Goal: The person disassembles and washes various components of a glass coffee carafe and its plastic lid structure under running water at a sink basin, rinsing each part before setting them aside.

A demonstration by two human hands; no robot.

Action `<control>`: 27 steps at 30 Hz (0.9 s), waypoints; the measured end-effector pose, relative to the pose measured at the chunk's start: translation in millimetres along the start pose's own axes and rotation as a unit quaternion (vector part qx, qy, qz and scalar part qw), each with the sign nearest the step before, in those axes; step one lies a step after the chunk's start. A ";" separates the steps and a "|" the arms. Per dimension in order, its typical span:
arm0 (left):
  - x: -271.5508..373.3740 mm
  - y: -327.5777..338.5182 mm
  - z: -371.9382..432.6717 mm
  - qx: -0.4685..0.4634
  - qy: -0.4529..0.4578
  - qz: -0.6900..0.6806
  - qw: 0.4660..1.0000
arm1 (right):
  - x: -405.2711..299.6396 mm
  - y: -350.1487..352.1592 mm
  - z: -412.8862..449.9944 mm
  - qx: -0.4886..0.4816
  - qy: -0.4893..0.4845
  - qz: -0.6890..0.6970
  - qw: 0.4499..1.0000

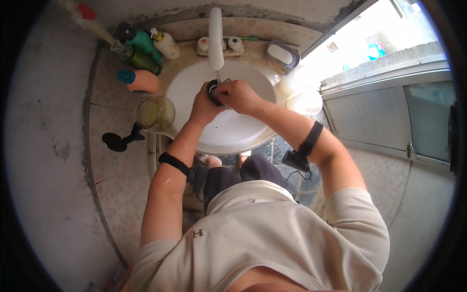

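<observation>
Under the white faucet spout (216,43), both hands are together over the white oval sink basin (233,133). My left hand (205,106) is wrapped round a small dark round object (211,89) with a black rim, perhaps a cup or lid. My right hand (237,95) has its fingertips at that object's opening. Something clear shows just behind and below the right fingers; what it is cannot be told. A thin stream of water (218,76) runs from the spout close to the fingers. The fingers hide most of the dark object.
Shampoo and pump bottles (142,43) crowd the sink's left rim, near a glass jar (156,114) and a black holder (116,141). A soap dish (284,54) with white soap sits at the back right. Rounded white containers (304,100) stand right of the basin, beside a window frame (386,78).
</observation>
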State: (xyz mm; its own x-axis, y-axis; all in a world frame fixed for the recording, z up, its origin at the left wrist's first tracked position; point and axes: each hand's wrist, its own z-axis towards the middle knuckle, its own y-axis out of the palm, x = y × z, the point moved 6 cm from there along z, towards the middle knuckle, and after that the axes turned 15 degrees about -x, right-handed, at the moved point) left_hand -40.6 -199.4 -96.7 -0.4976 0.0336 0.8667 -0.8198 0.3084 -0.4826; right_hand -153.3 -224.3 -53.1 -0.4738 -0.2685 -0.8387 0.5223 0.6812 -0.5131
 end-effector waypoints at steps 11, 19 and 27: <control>-0.3 -11.9 3.5 -0.025 0.054 -0.058 0.997 | -16.6 -1.5 -8.6 -0.023 -0.173 -0.030 0.984; 6.4 -1.4 -0.5 -0.115 0.003 -0.150 0.982 | -36.7 -7.7 -13.0 0.002 -0.343 -0.284 0.895; 16.5 -22.7 1.0 0.034 0.013 0.041 0.998 | -15.2 -3.6 8.9 -0.117 0.111 -0.251 0.955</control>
State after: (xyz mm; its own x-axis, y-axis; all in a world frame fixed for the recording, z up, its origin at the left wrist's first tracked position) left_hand -30.6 -206.8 -71.6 -0.5575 0.0818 0.8261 -0.7937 0.2391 -0.5593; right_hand -141.7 -228.7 -40.1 -0.7748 -0.4675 -0.4257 0.0301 0.6453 -0.7633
